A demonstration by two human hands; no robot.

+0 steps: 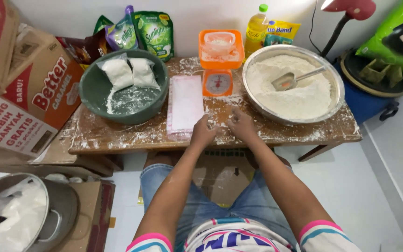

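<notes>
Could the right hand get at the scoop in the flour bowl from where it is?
Probably yes. The right hand rests on the table beside the bowl, and the scoop lies uncovered on the flour with nothing between.

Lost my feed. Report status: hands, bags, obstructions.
Left hand on the clear bag stack; right hand beside it, grip unclear. Orange scale just beyond.

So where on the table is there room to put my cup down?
Bare wood shows along the front edge of the table, below the green bowl, and at the front right corner past the metal bowl. The middle is crowded: the stack of plastic bags, orange scale and both hands, left and right.
</notes>
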